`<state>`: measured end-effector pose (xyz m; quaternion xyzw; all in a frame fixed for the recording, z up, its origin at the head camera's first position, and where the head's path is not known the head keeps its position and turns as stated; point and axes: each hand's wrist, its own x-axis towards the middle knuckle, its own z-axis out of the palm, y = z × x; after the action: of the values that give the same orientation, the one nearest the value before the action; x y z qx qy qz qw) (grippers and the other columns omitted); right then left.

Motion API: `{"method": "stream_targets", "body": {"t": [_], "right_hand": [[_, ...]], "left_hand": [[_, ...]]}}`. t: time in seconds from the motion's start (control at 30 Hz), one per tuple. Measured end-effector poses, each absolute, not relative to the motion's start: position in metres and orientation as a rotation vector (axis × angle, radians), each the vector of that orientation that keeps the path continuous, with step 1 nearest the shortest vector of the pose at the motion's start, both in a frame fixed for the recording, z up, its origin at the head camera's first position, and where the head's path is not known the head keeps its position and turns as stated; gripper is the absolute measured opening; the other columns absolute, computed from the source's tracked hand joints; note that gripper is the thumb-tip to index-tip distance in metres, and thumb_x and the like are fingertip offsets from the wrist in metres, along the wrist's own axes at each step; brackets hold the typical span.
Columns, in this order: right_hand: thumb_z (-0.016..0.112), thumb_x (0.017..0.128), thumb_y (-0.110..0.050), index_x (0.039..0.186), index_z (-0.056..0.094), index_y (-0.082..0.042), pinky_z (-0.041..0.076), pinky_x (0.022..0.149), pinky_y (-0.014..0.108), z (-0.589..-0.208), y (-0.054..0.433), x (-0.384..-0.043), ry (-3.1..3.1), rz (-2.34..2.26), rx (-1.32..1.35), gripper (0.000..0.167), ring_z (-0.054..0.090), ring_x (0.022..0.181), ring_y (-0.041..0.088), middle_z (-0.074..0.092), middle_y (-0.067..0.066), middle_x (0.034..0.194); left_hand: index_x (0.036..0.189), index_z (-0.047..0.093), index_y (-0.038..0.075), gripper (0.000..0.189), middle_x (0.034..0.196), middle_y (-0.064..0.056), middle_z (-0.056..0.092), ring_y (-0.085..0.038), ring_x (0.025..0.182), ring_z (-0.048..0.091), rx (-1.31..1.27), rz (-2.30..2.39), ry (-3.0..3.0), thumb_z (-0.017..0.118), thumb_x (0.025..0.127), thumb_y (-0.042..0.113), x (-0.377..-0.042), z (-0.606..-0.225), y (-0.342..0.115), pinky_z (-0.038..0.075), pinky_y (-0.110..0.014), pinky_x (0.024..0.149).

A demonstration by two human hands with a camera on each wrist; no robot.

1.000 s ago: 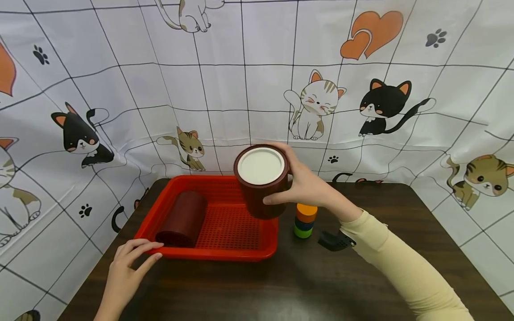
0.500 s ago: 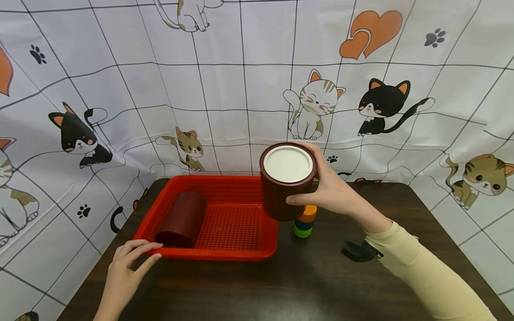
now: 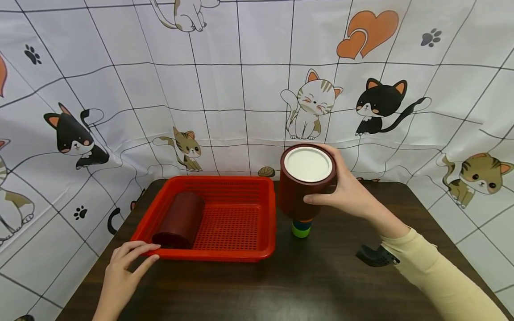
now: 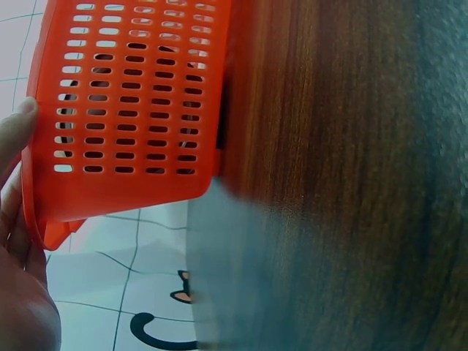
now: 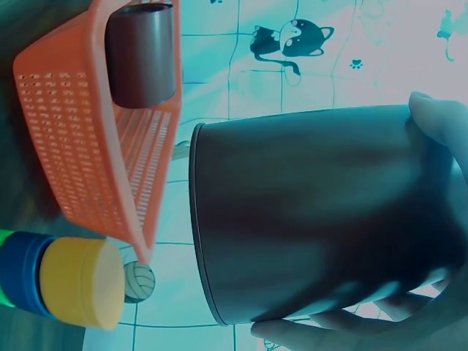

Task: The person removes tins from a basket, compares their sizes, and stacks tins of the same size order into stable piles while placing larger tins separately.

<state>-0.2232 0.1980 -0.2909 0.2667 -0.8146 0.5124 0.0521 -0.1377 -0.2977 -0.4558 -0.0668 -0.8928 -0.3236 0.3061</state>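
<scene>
My right hand [image 3: 341, 187] grips a dark brown cup [image 3: 297, 196] held upside down in the air, its white base [image 3: 308, 164] facing up. Thumb in front and fingers behind wrap its sides; in the right wrist view its rim points toward the table. Right below the cup stands a small stack of coloured cylinders [image 3: 301, 229], green at the bottom, then blue, with a yellow-orange top [image 5: 80, 281] mostly hidden behind the cup in the head view. My left hand [image 3: 122, 272] pinches the near left rim of a red plastic basket [image 3: 217, 255].
A dark brown cylinder [image 3: 180, 220] lies on its side at the left inside the basket. The dark wooden table [image 3: 241, 294] backs onto a white cat-print sheet [image 3: 225, 89]. A black strap piece [image 3: 377, 257] hangs at the right wrist.
My right hand has carried the cup rightward from above the basket to above the coloured stack, now covering its top. My left hand stays on the basket rim.
</scene>
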Motion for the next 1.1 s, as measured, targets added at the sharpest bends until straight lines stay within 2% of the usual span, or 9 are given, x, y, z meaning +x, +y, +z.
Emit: {"method": "stream_targets", "body": {"t": [0.23, 0.37, 0.67, 0.8, 0.97, 1.1], "right_hand": [[0.088, 0.073, -0.016, 0.149, 0.019, -0.041, 0.038, 0.107, 0.056, -0.292, 0.208, -0.221, -2.521, 1.524, 0.710, 0.106, 0.043, 0.134, 0.017, 0.040, -0.010, 0.146], [0.087, 0.074, -0.015, 0.148, 0.019, -0.041, 0.040, 0.105, 0.053, -0.292, 0.215, -0.220, -2.526, 1.526, 0.665, 0.104, 0.043, 0.133, 0.015, 0.040, -0.009, 0.145], [0.085, 0.076, -0.013, 0.149, 0.017, -0.039, 0.049, 0.096, 0.036, -0.299, 0.230, -0.221, -2.520, 1.480, 0.586, 0.104, 0.043, 0.131, 0.012, 0.037, -0.006, 0.147], [0.083, 0.078, -0.012, 0.151, 0.014, -0.036, 0.050, 0.089, 0.022, -0.301, 0.238, -0.222, -2.515, 1.470, 0.556, 0.103, 0.041, 0.131, 0.014, 0.036, 0.001, 0.149], [0.082, 0.079, -0.013, 0.152, 0.011, -0.033, 0.049, 0.087, 0.016, -0.304, 0.246, -0.223, -2.513, 1.447, 0.513, 0.104, 0.040, 0.131, 0.017, 0.034, 0.007, 0.151], [0.083, 0.079, -0.012, 0.153, 0.011, -0.031, 0.047, 0.086, 0.013, -0.307, 0.252, -0.223, -2.500, 1.396, 0.485, 0.105, 0.039, 0.129, 0.012, 0.033, 0.009, 0.151]], "left_hand": [[0.100, 0.077, 0.026, 0.038, 0.104, 0.006, 0.061, 0.009, 0.105, 0.036, -0.162, -0.860, -2.372, 0.085, 0.071, 0.003, -0.138, -0.455, -0.296, 0.032, -0.029, 0.083], [0.100, 0.077, 0.026, 0.037, 0.103, 0.006, 0.061, 0.009, 0.104, 0.036, -0.168, -0.869, -2.366, 0.085, 0.071, 0.003, -0.139, -0.455, -0.295, 0.031, -0.028, 0.083], [0.099, 0.077, 0.026, 0.038, 0.103, 0.007, 0.061, 0.008, 0.104, 0.038, -0.165, -0.876, -2.358, 0.085, 0.071, 0.003, -0.138, -0.455, -0.296, 0.031, -0.024, 0.084], [0.100, 0.077, 0.027, 0.036, 0.103, 0.008, 0.061, 0.008, 0.104, 0.037, -0.158, -0.869, -2.367, 0.085, 0.072, 0.005, -0.138, -0.454, -0.295, 0.031, -0.026, 0.083], [0.100, 0.077, 0.027, 0.036, 0.103, 0.007, 0.061, 0.008, 0.103, 0.037, -0.161, -0.862, -2.372, 0.085, 0.073, 0.004, -0.137, -0.455, -0.296, 0.031, -0.026, 0.082], [0.100, 0.077, 0.026, 0.037, 0.103, 0.007, 0.061, 0.007, 0.103, 0.038, -0.176, -0.869, -2.355, 0.085, 0.071, 0.003, -0.138, -0.455, -0.297, 0.031, -0.023, 0.083]]}}
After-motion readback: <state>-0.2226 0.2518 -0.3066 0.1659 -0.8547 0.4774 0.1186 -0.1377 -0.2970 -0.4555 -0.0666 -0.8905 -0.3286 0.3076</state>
